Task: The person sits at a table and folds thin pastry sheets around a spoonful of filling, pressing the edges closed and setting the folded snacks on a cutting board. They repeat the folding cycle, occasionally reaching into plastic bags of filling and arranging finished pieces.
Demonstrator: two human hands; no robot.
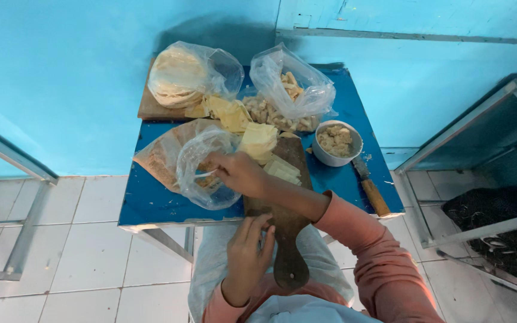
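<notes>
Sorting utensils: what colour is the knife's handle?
Brown, wood-like; the knife's handle shows in the head view.

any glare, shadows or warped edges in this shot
Head view: soft glare on the clear plastic bags; a dark shadow on the blue wall behind them; wide-angle bending at the frame edges; the right hand is sharp, not blurred.

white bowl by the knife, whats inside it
The white bowl holds pale beige lumps, heaped nearly to the rim. What lies under the top layer is covered, and the lumps are too small to identify.
</notes>
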